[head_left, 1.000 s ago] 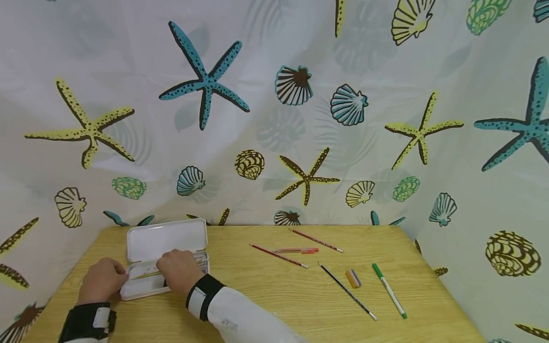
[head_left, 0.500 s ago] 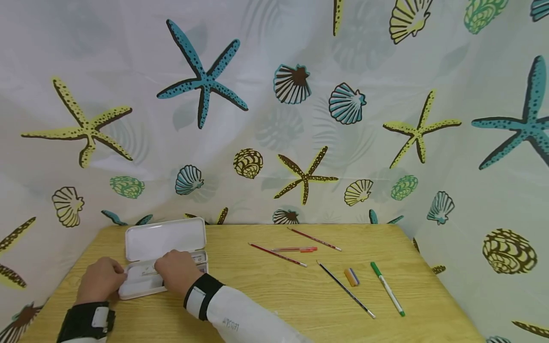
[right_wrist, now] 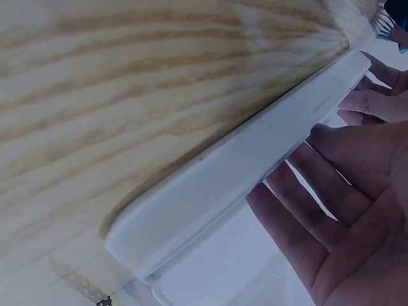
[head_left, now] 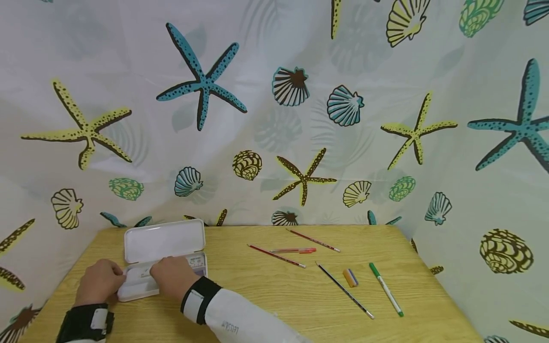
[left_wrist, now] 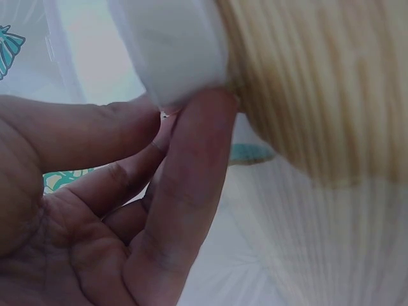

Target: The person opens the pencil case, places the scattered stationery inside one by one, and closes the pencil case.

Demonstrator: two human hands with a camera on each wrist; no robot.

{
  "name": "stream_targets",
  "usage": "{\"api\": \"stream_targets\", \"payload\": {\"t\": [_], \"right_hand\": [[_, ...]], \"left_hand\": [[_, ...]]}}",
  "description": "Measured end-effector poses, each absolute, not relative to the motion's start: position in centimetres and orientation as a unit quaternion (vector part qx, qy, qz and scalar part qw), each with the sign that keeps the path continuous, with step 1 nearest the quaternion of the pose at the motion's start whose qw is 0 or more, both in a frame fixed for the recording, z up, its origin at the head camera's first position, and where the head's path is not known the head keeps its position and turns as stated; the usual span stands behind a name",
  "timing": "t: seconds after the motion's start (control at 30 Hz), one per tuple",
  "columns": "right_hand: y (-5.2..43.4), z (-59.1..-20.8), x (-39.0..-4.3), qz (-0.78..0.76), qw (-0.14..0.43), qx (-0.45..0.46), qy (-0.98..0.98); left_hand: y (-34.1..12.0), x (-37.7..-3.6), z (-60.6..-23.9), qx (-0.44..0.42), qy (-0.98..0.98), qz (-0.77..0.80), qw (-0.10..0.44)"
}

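Both hands lower left of head frame: left hand [head_left: 100,282] fingers lightly curled, right hand [head_left: 171,277] fingers extended, black wrist straps.

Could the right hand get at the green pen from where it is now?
Probably yes: the right hand rests over the open white case, and bare table lies between it and the green pen; only the black pencil crosses the path.
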State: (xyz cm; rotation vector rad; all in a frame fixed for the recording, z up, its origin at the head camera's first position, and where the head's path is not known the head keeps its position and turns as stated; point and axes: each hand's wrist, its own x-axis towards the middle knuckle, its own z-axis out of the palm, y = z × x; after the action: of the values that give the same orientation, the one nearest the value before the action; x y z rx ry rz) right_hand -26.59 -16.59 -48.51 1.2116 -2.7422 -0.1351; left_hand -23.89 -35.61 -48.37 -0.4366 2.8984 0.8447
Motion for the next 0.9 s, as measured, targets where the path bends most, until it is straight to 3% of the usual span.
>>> {"api": "stream_targets", "payload": {"t": [0.5,0.9], "right_hand": [[-16.0,-47.6,-26.0,-0.047,0.055,0.411,-0.909],[-15.7,-47.6,-25.5,-0.025,0.005,0.384,-0.923]], "left_hand": [[-35.3,-23.6,-48.3,-0.147,0.948,0.279,0.04],[-35.5,-23.8,-48.2,-0.14,0.95,0.273,0.05]]}}
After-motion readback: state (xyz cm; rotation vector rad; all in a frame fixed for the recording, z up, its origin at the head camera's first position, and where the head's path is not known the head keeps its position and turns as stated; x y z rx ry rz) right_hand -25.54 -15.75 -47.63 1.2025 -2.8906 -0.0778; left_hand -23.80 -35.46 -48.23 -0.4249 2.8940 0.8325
